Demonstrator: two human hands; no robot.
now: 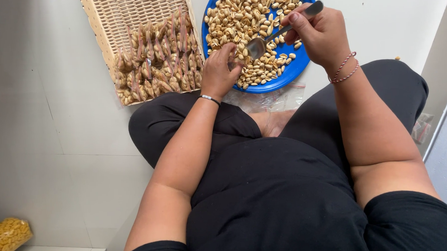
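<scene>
A blue round plate [295, 66] heaped with shelled peanuts [244, 14] lies on the floor in front of my crossed legs. My right hand [317, 33] grips a metal spoon [272, 38] whose bowl points left over the nuts. My left hand [220, 70] pinches a small clear bag at the spoon's bowl; the bag is mostly hidden by my fingers. Left of the plate, a woven tray [113, 15] holds several small filled bags of peanuts [155, 63].
Clear empty plastic bags [270, 99] lie between the plate and my legs. A bag of yellow snacks [5, 239] rests at the lower left. Another small plastic packet [422, 128] lies by the wall at right. The floor is pale tile.
</scene>
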